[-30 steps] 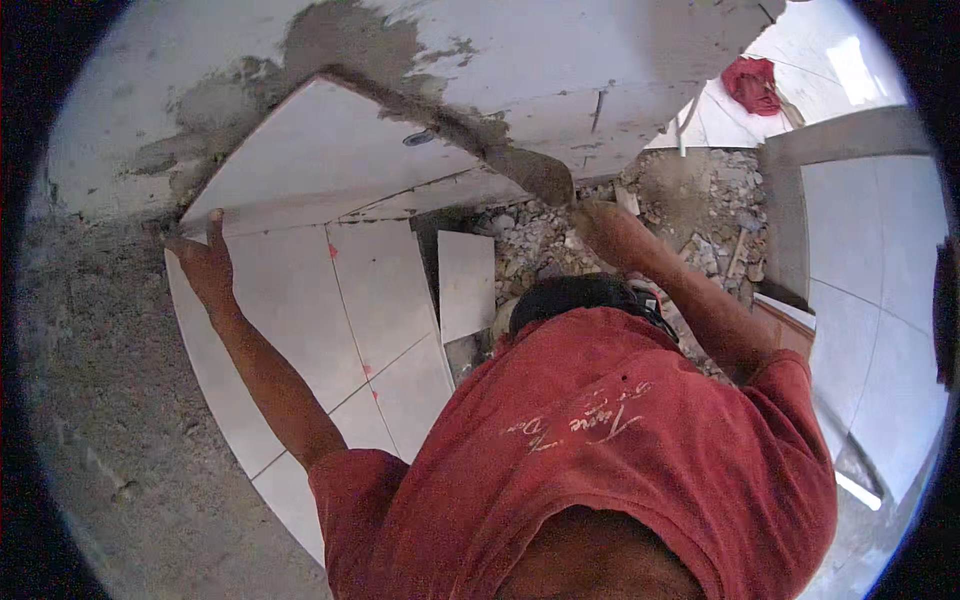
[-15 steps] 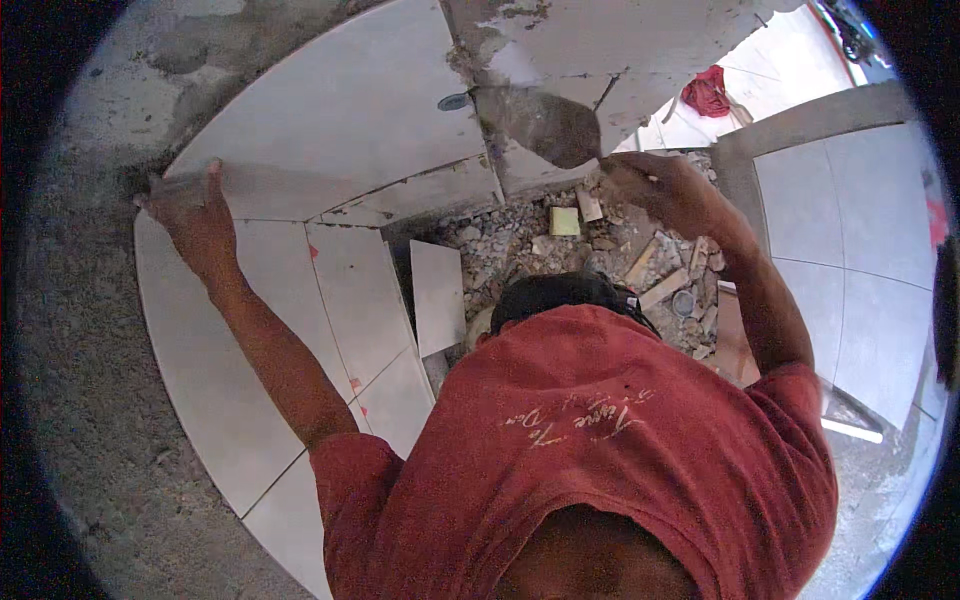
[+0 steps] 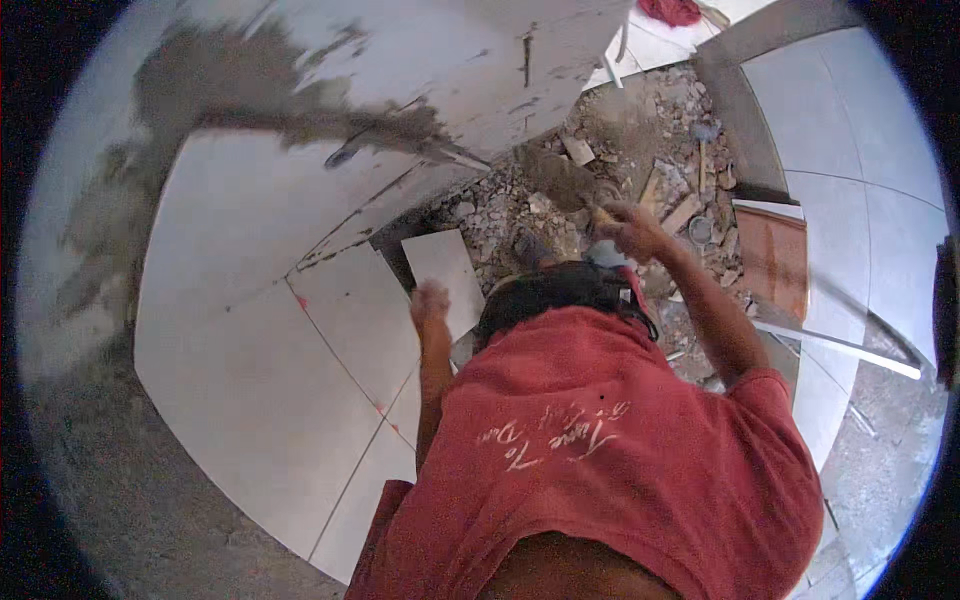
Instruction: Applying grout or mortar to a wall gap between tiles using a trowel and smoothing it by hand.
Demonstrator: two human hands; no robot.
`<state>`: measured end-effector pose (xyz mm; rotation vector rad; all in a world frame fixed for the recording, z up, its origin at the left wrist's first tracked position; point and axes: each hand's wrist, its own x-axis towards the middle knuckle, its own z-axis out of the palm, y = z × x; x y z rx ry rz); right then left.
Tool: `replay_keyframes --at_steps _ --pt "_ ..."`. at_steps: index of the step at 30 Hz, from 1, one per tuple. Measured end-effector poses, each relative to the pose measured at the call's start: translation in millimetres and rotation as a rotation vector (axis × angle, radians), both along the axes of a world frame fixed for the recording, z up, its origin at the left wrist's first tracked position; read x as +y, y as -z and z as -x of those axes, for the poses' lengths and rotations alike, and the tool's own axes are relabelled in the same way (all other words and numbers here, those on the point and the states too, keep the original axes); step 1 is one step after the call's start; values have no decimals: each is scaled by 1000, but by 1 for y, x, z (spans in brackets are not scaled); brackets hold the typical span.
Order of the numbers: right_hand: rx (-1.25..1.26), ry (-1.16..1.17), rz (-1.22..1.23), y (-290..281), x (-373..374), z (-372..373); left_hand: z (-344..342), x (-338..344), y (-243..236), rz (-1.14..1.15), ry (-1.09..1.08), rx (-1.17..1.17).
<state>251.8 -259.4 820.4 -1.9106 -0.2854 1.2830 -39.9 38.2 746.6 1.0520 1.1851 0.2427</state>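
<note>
My right hand (image 3: 632, 232) is closed round the handle of a mortar-coated trowel (image 3: 560, 180), whose blade is low over the rubble in front of me. Beside a loose white tile piece (image 3: 450, 262) that leans on the left, my left hand (image 3: 432, 300) is raised. Motion blurs its fingers, and I cannot tell whether it touches that piece. Large white tiles (image 3: 240, 220) cover the surface to my left. Wet grey mortar (image 3: 225, 80) is smeared above their upper edge.
Broken rubble (image 3: 500, 215) and wood scraps (image 3: 682, 215) cover the ground ahead. On the right lie a brown tile (image 3: 772, 262), a long white strip (image 3: 850, 350) and pale floor tiles (image 3: 815, 110). A red cloth (image 3: 670, 10) lies at the far top.
My left hand has left the upper edge of the wall tile and come down beside the loose piece. The trowel in my right hand has dropped from the wall towards the rubble. The view has shifted.
</note>
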Motion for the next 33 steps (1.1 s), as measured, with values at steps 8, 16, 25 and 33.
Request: replay_keyframes --at_steps 8,16,25,33 --pt "-403 -130 -4 113 -19 -8 -55 -31 -28 -320 527 303" --pt "-450 -341 -39 150 -85 -72 -147 -44 -2 -206 265 267" --pt "-426 -333 136 183 -219 -149 -118 -133 -2 -122 434 528" --pt "-23 -224 266 194 -217 -189 88 -178 91 -447 767 609"
